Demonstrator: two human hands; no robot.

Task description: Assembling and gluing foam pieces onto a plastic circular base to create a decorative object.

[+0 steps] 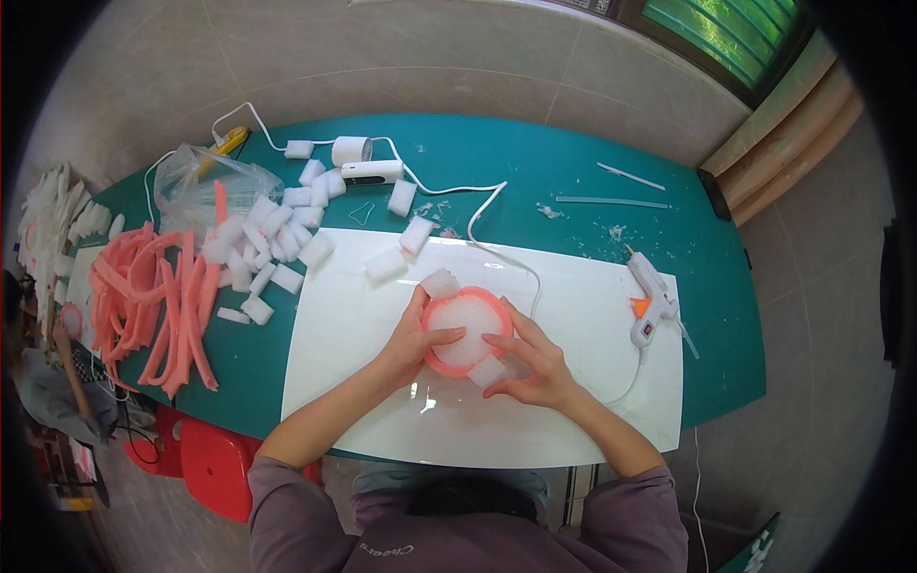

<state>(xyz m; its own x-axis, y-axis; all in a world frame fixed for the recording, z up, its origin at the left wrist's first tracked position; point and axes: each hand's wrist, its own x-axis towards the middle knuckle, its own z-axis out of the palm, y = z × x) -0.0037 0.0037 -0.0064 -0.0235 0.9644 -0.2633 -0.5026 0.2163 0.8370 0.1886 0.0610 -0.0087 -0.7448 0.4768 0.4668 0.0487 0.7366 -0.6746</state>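
Observation:
A round white foam disc with a pink foam rim is held between my two hands, above the white board. My left hand grips its left side, thumb lying on the white face and fingers round the edge. A white foam block sits against the rim at the upper left, by my left fingertips. My right hand holds the right side, its thumb on the face. A second white foam block is at the lower right of the rim, beside my right fingers. Whether the blocks are stuck to the rim, I cannot tell.
A white glue gun lies on the white board at the right. Loose white foam blocks and a heap of pink foam strips cover the green table's left. Another person sits at the far left.

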